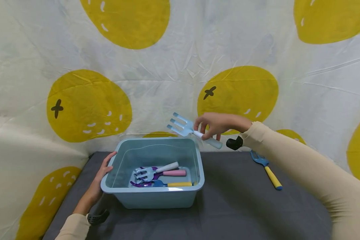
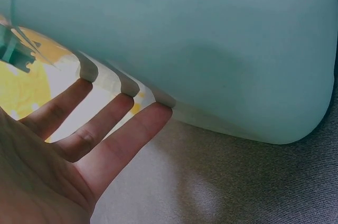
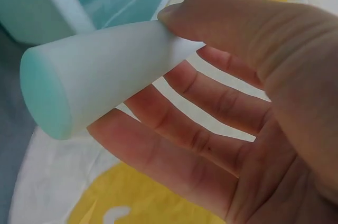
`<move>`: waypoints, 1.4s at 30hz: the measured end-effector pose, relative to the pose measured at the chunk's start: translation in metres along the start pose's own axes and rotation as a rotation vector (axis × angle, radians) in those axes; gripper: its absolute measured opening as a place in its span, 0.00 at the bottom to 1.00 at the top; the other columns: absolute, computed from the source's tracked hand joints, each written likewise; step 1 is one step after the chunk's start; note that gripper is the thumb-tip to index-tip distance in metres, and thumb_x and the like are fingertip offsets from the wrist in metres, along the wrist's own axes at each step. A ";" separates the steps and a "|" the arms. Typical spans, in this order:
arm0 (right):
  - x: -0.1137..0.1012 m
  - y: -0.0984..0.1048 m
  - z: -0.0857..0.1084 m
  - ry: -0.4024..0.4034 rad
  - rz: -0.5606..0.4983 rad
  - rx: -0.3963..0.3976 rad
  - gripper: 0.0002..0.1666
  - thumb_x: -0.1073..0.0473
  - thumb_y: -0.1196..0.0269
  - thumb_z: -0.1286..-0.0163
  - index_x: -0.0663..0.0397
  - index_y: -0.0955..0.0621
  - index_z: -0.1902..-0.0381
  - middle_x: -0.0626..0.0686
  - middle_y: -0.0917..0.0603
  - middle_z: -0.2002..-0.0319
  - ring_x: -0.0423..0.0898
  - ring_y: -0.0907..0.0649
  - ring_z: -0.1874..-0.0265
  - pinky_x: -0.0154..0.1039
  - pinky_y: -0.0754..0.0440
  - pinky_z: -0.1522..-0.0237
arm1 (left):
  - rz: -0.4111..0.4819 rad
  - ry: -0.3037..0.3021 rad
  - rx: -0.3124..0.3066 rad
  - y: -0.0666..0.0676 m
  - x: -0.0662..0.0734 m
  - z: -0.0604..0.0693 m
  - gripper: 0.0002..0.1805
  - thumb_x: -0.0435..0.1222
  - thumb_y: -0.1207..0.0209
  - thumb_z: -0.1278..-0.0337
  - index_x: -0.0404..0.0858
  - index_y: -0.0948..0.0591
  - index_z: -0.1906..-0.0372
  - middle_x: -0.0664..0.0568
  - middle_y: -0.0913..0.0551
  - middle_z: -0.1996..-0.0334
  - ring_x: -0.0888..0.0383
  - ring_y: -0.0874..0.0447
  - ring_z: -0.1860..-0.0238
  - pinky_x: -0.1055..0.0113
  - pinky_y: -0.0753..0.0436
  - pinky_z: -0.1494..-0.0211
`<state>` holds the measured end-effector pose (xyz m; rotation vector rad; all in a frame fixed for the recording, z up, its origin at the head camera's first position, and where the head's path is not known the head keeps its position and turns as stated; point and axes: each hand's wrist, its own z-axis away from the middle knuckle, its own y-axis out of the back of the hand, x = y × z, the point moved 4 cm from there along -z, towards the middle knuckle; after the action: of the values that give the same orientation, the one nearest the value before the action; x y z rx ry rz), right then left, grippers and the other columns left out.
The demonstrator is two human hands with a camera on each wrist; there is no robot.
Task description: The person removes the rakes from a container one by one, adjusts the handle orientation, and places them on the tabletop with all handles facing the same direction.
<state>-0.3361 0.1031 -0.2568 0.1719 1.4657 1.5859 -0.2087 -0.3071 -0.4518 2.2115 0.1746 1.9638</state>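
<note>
Above the right rim of the blue plastic basin (image 1: 156, 200), my right hand (image 1: 217, 125) holds a fork (image 1: 210, 141) with light blue prongs and a whitish handle. In the right wrist view thumb and fingers pinch that handle (image 3: 105, 71), whose end is pale turquoise. The prongs point up and left. My left hand (image 1: 97, 180) rests against the basin's left side. Its straight fingers (image 2: 132, 131) touch the outer wall in the left wrist view. Inside the basin lie several utensils, among them a light blue fork (image 1: 145, 173), a pink handle (image 1: 174, 173) and a yellow handle (image 1: 180, 184).
A blue utensil with a yellow handle (image 1: 273, 177) lies on the dark tabletop (image 1: 228, 200) at the right, its head partly behind the right sleeve. Behind the table hangs a white cloth (image 1: 165, 100) with yellow fruit shapes.
</note>
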 end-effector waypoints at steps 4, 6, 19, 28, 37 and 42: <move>0.022 0.002 0.011 -0.015 -0.027 0.031 0.23 0.60 0.30 0.32 0.55 0.22 0.41 0.60 0.17 0.49 0.51 0.15 0.58 0.47 0.12 0.71 | 0.004 0.000 -0.001 0.002 0.000 0.000 0.34 0.49 0.62 0.23 0.56 0.52 0.17 0.48 0.62 0.18 0.35 0.56 0.26 0.27 0.51 0.30; 0.032 0.001 0.017 -0.018 -0.038 0.043 0.24 0.60 0.30 0.32 0.55 0.22 0.40 0.60 0.17 0.47 0.52 0.15 0.56 0.48 0.12 0.71 | 0.007 -0.002 -0.004 0.002 0.000 -0.001 0.34 0.48 0.62 0.22 0.55 0.52 0.17 0.47 0.62 0.18 0.35 0.57 0.26 0.27 0.52 0.30; 0.104 -0.019 0.050 -0.055 -0.232 0.186 0.27 0.60 0.31 0.31 0.61 0.23 0.36 0.61 0.17 0.50 0.52 0.14 0.63 0.53 0.12 0.70 | 0.001 -0.018 -0.026 0.003 0.000 -0.002 0.34 0.49 0.62 0.21 0.55 0.53 0.17 0.47 0.63 0.18 0.35 0.58 0.25 0.27 0.52 0.31; 0.175 -0.059 0.064 -0.101 -0.385 0.307 0.29 0.59 0.30 0.30 0.64 0.24 0.36 0.63 0.17 0.50 0.53 0.15 0.63 0.52 0.13 0.71 | -0.008 -0.013 -0.018 0.007 -0.003 -0.002 0.34 0.50 0.63 0.21 0.57 0.54 0.17 0.48 0.64 0.18 0.34 0.56 0.26 0.28 0.50 0.31; 0.218 -0.099 0.080 -0.112 -0.546 0.389 0.30 0.60 0.33 0.28 0.70 0.27 0.35 0.67 0.16 0.50 0.56 0.13 0.62 0.58 0.13 0.67 | -0.012 -0.018 -0.026 0.009 -0.005 0.000 0.33 0.50 0.63 0.21 0.58 0.54 0.17 0.48 0.63 0.18 0.34 0.57 0.26 0.27 0.50 0.32; 0.239 -0.123 0.086 -0.195 -0.613 0.428 0.33 0.57 0.31 0.29 0.69 0.27 0.33 0.65 0.17 0.50 0.53 0.14 0.62 0.54 0.12 0.66 | -0.016 -0.023 -0.035 0.008 -0.003 0.000 0.33 0.50 0.64 0.21 0.58 0.54 0.17 0.48 0.64 0.18 0.34 0.58 0.26 0.27 0.51 0.32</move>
<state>-0.3471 0.3100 -0.4483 0.1026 1.4993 0.7382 -0.2098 -0.3153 -0.4526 2.2027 0.1534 1.9180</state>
